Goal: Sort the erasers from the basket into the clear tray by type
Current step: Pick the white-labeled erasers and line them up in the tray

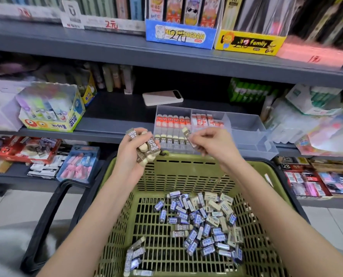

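Observation:
A green plastic basket in front of me holds several loose erasers, some in blue sleeves, some in beige and brown 2B sleeves. My left hand grips a bundle of brown 2B erasers above the basket's far rim. My right hand pinches one brown 2B eraser just in front of the clear tray. On the shelf, the tray holds rows of orange-sleeved erasers, red-and-white ones and brown 2B ones. Its right compartments show no erasers.
A white phone lies on the shelf behind the tray. A glue-stick display box stands at left, bagged goods at right. Packs of erasers fill the lower shelf on both sides. The basket's black handle hangs at left.

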Available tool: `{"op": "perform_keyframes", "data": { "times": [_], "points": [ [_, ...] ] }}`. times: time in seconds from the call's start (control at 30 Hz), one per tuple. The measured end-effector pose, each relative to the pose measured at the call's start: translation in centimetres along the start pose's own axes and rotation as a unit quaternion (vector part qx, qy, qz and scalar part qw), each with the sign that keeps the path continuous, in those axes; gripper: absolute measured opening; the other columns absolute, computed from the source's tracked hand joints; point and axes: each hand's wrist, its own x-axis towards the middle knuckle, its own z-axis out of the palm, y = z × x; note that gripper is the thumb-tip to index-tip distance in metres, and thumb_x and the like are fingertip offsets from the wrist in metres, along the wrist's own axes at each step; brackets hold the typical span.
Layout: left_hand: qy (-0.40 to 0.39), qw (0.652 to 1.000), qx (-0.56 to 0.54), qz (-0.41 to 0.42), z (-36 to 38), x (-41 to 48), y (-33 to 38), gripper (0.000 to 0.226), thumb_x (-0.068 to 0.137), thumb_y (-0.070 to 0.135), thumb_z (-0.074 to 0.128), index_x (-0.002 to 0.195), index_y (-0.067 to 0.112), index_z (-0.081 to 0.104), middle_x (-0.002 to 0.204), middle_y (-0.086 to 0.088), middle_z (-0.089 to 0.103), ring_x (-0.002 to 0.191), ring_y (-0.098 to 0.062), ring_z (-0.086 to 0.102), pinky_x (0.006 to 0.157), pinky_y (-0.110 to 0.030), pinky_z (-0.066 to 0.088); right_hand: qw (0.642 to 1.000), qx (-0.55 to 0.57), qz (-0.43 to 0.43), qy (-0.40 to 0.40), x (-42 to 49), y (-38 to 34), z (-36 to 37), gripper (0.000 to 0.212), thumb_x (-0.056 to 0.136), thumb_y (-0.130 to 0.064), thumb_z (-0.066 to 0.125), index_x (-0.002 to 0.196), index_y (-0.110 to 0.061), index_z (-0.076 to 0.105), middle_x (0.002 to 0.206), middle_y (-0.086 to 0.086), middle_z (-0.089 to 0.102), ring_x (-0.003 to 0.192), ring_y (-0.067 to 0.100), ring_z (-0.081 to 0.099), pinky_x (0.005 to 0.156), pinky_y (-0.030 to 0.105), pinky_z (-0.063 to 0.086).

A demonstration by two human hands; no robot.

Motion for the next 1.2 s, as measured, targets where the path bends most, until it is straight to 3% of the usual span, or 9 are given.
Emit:
{"op": "perform_keyframes", "data": {
  "times": [0.23,0.4,0.53,0.67,0.8,0.9,1.0,1.1,1.2],
  "points": [
    [0.043,0.998,-0.052,0.009,-2.2,2.5,0.6,0.02,0.079,0.0,0.062,0.067,0.016,0.066,0.067,-0.004,0.066,0.064,-0.019,0.068,0.059,-0.028,0.055,0.989,-0.107,0.08,-0.058,5.8,-1.9,4.8,0.017,0.076,-0.004,0.062,0.085,0.009,0.065,0.058,0.01,0.059,0.042,0.018,0.055,0.042,0.024,0.048],
    [0.065,0.99,-0.121,-0.014,-2.9,3.0,1.1,0.021,0.079,0.0,0.063,0.063,0.013,0.069,0.066,-0.006,0.067,0.062,-0.018,0.068,0.059,-0.028,0.056,0.972,-0.211,0.051,-0.094,7.0,-1.8,7.3,0.008,0.07,-0.013,0.066,0.067,-0.007,0.062,0.061,0.011,0.061,0.045,0.018,0.055,0.043,0.026,0.039],
    [0.086,0.984,-0.151,-0.031,-2.9,3.1,1.0,0.008,0.087,0.002,0.059,0.08,0.007,0.061,0.066,-0.008,0.067,0.063,-0.02,0.069,0.06,-0.029,0.056,0.971,-0.208,0.05,-0.102,7.0,-1.4,7.3,0.017,0.074,-0.012,0.074,0.079,-0.013,0.057,0.06,0.003,0.062,0.043,0.011,0.056,0.04,0.02,0.039],
    [0.071,0.989,-0.129,-0.029,-2.6,3.0,0.6,0.006,0.088,0.003,0.058,0.084,0.007,0.058,0.067,-0.008,0.067,0.066,-0.021,0.07,0.062,-0.03,0.057,0.968,-0.211,0.05,-0.127,7.0,-1.4,6.7,0.006,0.085,-0.005,0.062,0.08,-0.007,0.064,0.058,0.003,0.063,0.042,0.004,0.057,0.042,0.016,0.041],
    [0.069,0.989,-0.125,-0.024,-2.4,2.8,0.6,0.006,0.089,0.002,0.057,0.084,0.007,0.058,0.067,-0.008,0.067,0.066,-0.02,0.07,0.062,-0.03,0.057,0.972,-0.201,0.053,-0.112,6.9,-1.0,6.9,0.013,0.081,0.005,0.062,0.081,-0.008,0.062,0.059,0.005,0.063,0.046,0.01,0.057,0.046,0.02,0.047],
    [0.069,0.989,-0.128,-0.023,-2.3,2.7,0.7,0.007,0.089,0.002,0.057,0.084,0.007,0.057,0.066,-0.008,0.067,0.064,-0.02,0.069,0.062,-0.03,0.057,0.972,-0.215,0.037,-0.085,6.7,-0.8,7.4,0.019,0.078,0.002,0.065,0.069,-0.013,0.06,0.06,0.004,0.064,0.055,0.015,0.058,0.068,0.034,0.057],
    [0.065,0.989,-0.131,-0.023,-2.3,2.6,0.8,0.006,0.089,0.003,0.057,0.085,0.007,0.057,0.067,-0.008,0.067,0.066,-0.021,0.069,0.063,-0.031,0.057,0.97,-0.22,0.041,-0.098,6.5,-0.7,7.4,0.008,0.082,-0.006,0.066,0.087,-0.012,0.063,0.066,0.002,0.066,0.061,0.01,0.059,0.08,0.036,0.055],
    [0.06,0.988,-0.142,-0.027,-2.3,2.5,0.8,0.006,0.09,0.003,0.056,0.085,0.006,0.056,0.069,-0.011,0.068,0.074,-0.027,0.071,0.066,-0.033,0.058,0.955,-0.289,-0.036,-0.05,5.8,-1.3,7.4,0.009,0.089,-0.02,0.058,0.095,-0.019,0.064,0.07,-0.004,0.064,0.071,0.011,0.059,0.08,0.031,0.05],
    [0.049,0.986,-0.156,-0.023,-2.3,2.7,0.8,0.005,0.091,0.005,0.055,0.086,0.007,0.054,0.076,-0.012,0.068,0.085,-0.03,0.072,0.071,-0.036,0.059,0.97,-0.214,-0.1,-0.05,3.4,-2.4,7.8,0.018,0.086,-0.038,0.06,0.071,-0.028,0.063,0.059,-0.007,0.064,0.061,0.005,0.06,0.067,0.026,0.049]
  ]
}}
